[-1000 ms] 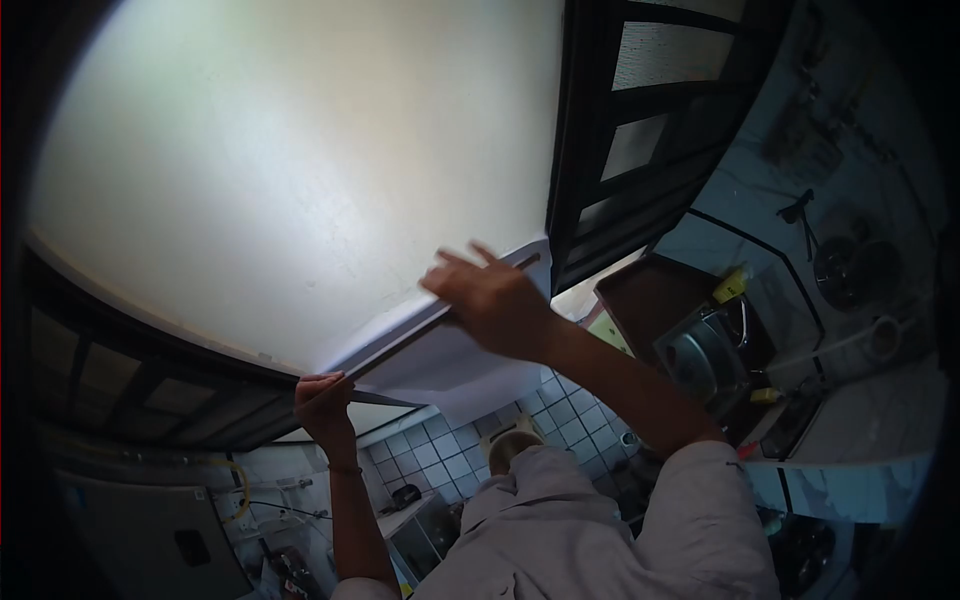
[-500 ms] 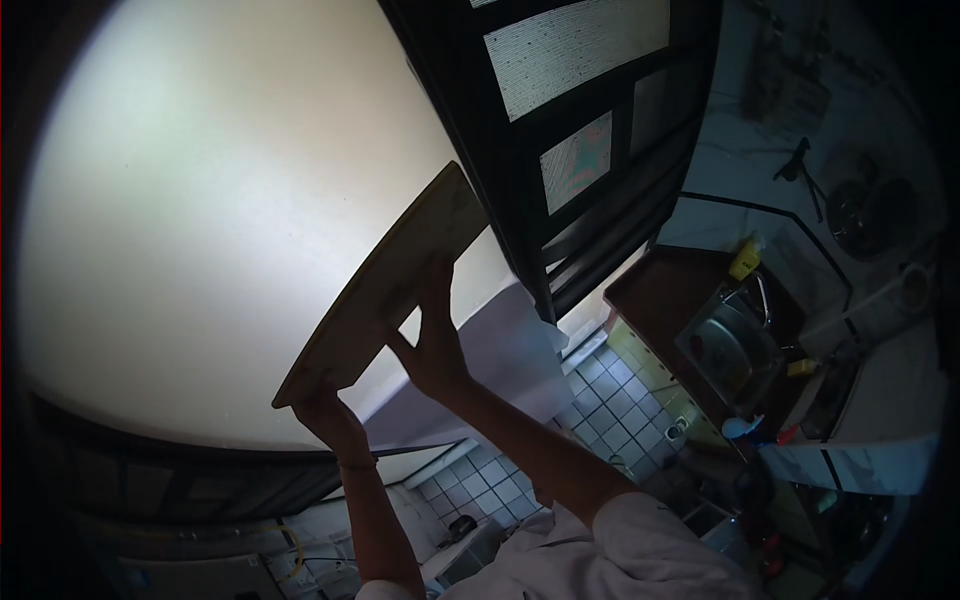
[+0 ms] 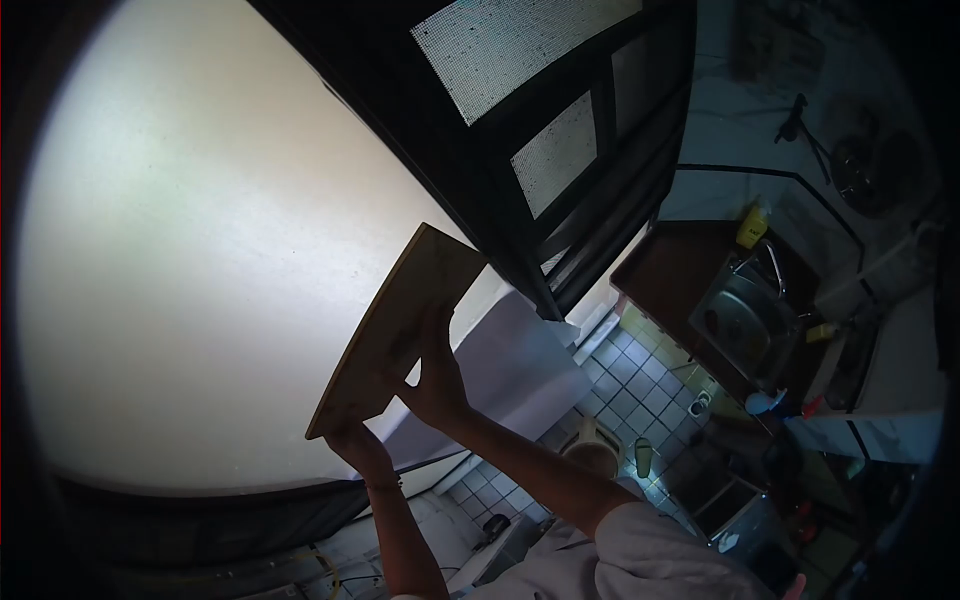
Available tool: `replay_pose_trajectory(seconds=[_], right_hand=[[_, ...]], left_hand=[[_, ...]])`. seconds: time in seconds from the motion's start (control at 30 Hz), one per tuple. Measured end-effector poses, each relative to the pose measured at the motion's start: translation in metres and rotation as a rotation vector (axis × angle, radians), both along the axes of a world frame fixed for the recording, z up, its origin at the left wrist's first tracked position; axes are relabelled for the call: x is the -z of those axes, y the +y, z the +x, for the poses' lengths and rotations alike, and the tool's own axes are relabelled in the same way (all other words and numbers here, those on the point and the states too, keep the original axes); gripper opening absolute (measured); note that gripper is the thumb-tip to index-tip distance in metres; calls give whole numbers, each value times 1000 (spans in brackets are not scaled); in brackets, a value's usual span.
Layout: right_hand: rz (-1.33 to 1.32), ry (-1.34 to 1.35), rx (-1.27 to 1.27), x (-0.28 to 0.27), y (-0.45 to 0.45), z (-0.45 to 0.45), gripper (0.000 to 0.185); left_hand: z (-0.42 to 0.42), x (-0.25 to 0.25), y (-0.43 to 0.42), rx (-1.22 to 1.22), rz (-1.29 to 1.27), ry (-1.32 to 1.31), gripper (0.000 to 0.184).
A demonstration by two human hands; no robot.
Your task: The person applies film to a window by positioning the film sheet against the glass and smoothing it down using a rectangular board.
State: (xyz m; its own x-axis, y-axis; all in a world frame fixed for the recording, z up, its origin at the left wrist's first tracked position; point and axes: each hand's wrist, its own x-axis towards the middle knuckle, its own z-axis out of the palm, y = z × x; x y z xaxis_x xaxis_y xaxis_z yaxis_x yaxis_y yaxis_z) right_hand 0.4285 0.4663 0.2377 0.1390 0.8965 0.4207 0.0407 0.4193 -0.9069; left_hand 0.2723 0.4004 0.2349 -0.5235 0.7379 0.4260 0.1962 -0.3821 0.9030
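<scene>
A thin flat board (image 3: 400,325), brownish with a lighter edge, is held tilted against or just in front of a large pale surface (image 3: 220,250); I cannot tell whether they touch. My left hand (image 3: 358,450) grips its lower corner, the fingers partly hidden by the board. Higher up, my right hand (image 3: 435,380) presses on the near face, thumb and fingers apart, steadying the board. The board's far face is out of sight.
A dark-framed window (image 3: 555,155) borders the pale surface. To the right are a brown counter (image 3: 655,270), a metal sink (image 3: 740,325) and a yellow bottle (image 3: 752,227). Below lie floor tiles (image 3: 625,380) and a green slipper (image 3: 643,457). A pale sheet (image 3: 500,375) hangs behind my hands.
The board and both hands sit lower in view, with the lower end shifted right. My head view has also shifted, and the slipper now shows. Both hands keep their hold.
</scene>
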Motion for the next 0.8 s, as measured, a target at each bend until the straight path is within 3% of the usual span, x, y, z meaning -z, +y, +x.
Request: replay_pose_trajectory(seconds=[0.1,0.13,0.23,0.4,0.6,0.7,0.8], right_hand=[[45,13,-79,-26,-2,9,120],[84,41,-120,-41,-2,10,119],[60,120,-95,-67,-2,9,118],[-31,90,-18,-9,4,2,121],[64,16,10,-25,-4,2,118],[52,126,-54,-40,-5,2,116],[38,126,21,3,3,-6,114]], left_hand=[[-11,-19,-5,-60,-54,170,37],[-2,-34,-2,-40,16,44,38],[7,-48,-2,-51,1,98,39],[6,-25,5,0,-15,35,35],[-4,-24,3,1,-3,11,37],[-3,-30,-1,-3,-29,21,41],[-4,-9,4,-12,-22,51,39]])
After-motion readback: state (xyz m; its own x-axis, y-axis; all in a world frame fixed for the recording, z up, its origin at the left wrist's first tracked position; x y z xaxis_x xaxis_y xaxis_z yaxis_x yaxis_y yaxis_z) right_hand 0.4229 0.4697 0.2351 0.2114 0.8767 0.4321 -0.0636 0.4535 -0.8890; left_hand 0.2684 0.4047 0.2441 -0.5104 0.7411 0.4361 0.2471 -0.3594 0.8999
